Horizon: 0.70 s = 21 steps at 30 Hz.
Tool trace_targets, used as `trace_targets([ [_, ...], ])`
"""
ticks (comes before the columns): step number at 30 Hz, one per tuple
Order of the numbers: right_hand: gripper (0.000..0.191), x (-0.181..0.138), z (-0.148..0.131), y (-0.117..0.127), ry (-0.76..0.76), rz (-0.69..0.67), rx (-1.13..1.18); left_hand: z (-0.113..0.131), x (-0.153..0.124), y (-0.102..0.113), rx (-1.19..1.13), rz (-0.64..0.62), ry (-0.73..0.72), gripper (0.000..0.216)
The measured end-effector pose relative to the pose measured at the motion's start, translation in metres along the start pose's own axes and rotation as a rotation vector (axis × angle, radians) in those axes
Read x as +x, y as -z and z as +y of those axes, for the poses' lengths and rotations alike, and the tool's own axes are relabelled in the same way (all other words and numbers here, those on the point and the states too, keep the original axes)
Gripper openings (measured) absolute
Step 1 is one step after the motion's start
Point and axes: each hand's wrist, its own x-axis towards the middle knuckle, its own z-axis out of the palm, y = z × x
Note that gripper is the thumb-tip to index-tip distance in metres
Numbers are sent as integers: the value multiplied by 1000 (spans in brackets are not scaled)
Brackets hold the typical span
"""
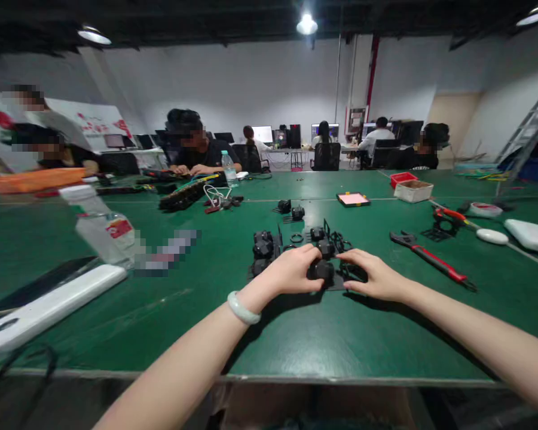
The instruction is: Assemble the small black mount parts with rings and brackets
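Both hands [332, 275] reach forward, fingers curled around black part [323, 270].

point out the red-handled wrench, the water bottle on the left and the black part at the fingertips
red-handled wrench [433, 259]: head view, middle of the red handle
water bottle [99, 232]: head view, clear body beside its label
black part [323, 270]: head view, its rounded top

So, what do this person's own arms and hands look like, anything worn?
Both forearms are bare, with no sleeves or gloves. The left hand has a smooth, pale green-white bangle at the wrist. The right hand and its wrist show nothing worn; no rings visible.
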Motion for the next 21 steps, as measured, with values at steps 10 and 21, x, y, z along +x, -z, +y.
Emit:
trace_targets([
  [10, 69, -5, -15, -6, -14, -33, 109, 0, -3, 10, 26, -51, -57, 37],
  [21, 69, -6, -10, -15, -141, -38, 298, 2, -5, 10, 13, -76, -33, 41],
])
